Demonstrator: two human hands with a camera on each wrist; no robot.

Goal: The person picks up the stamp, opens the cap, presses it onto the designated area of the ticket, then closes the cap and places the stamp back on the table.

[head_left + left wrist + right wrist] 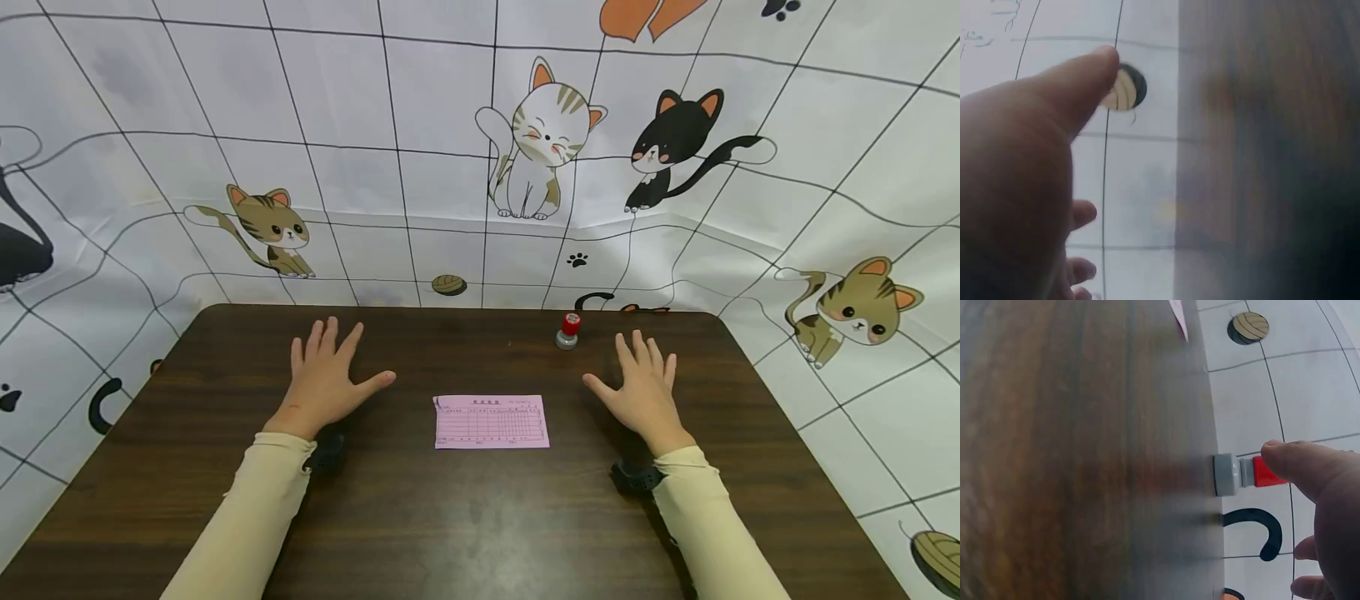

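A pink printed form slip (pixel 492 422) lies flat on the dark wooden table between my two hands. Behind it, near the far edge, stands a small stamp (pixel 567 331) with a red top and a grey base. My left hand (pixel 324 382) is spread to the left of the slip, fingers straight and thumb out, holding nothing. On the other side, my right hand (pixel 641 389) is spread too, with nothing in it; the stamp is the thing nearest to it. In the right wrist view the thumb (pixel 1300 464) overlaps the red top of the stamp (pixel 1235 474).
The dark wooden table (pixel 480 517) has its far edge against a white cloth backdrop (pixel 420 100) printed with grid lines and cartoon cats. Both forearms wear pale yellow sleeves, and a black wrist strap (pixel 636 477) sits at the right wrist.
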